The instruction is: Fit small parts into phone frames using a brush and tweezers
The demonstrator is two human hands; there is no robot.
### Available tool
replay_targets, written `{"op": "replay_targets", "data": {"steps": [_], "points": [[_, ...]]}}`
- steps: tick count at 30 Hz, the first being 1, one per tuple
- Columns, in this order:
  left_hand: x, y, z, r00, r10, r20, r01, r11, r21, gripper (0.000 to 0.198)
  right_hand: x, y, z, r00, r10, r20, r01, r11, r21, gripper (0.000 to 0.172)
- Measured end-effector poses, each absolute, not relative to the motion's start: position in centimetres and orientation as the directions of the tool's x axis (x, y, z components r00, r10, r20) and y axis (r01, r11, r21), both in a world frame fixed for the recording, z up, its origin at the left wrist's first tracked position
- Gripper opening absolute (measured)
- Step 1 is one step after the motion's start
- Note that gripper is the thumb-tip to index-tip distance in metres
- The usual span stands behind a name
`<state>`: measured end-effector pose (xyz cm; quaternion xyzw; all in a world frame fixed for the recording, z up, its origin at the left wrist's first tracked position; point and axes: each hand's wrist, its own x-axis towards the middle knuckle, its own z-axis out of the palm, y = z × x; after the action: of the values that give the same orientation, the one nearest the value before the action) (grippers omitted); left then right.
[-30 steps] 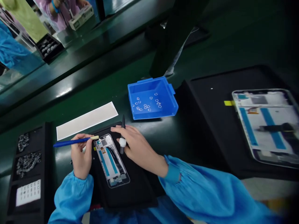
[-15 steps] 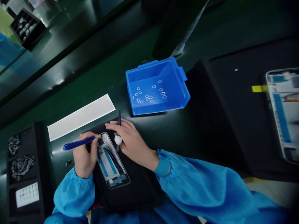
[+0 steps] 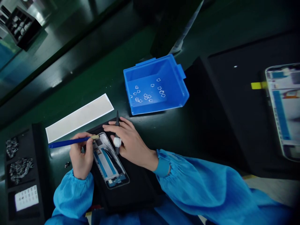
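A phone frame (image 3: 108, 163) with blue strips lies on a black mat (image 3: 138, 187) in front of me. My left hand (image 3: 81, 157) is closed round a blue stick tool (image 3: 67, 142), whose pale tip touches the frame's top left corner. My right hand (image 3: 128, 140) rests on the frame's top right edge, fingers closed on a thin black tool (image 3: 117, 131) that points away from me; one finger wears a white cot.
A blue bin (image 3: 154, 86) with several small white parts stands behind my hands. A white strip (image 3: 79, 117) lies to the left. A black compartment tray (image 3: 20, 175) sits at far left. On a large black mat (image 3: 225, 118) at right lies a second phone frame (image 3: 284, 106).
The view shifted left and down over the bench. The blue tool's handle has swung flatter to the left, its tip staying at the frame's corner. My right hand stays on the frame.
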<state>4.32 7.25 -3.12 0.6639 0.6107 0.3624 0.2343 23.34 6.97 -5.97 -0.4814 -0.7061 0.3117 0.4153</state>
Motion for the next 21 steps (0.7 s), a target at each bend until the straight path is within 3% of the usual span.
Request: {"op": "replay_targets", "data": {"steps": [4, 14, 18, 21], "points": [[4.3, 7.4, -3.5, 0.019, 0.984, 0.176, 0.669, -0.143, 0.729, 0.016, 23.2, 7.0, -5.7, -0.264, 0.921, 0.286, 0.435, 0.378, -0.817, 0.04], [4.8, 8.0, -2.9, -0.096, 0.982, 0.162, 0.453, -0.101, 0.886, 0.019, 23.0, 7.2, -5.8, -0.308, 0.93, 0.201, 0.486, 0.336, -0.807, 0.049], [4.8, 7.9, -2.4, -0.065, 0.961, 0.27, 0.5, -0.202, 0.842, 0.012, 23.1, 7.1, -5.8, -0.302, 0.933, 0.194, 0.479, 0.324, -0.816, 0.047], [4.2, 7.8, -1.9, 0.005, 0.918, 0.397, 0.624, -0.313, 0.716, 0.008, 23.1, 7.0, -5.8, -0.302, 0.934, 0.191, 0.483, 0.323, -0.814, 0.048]]}}
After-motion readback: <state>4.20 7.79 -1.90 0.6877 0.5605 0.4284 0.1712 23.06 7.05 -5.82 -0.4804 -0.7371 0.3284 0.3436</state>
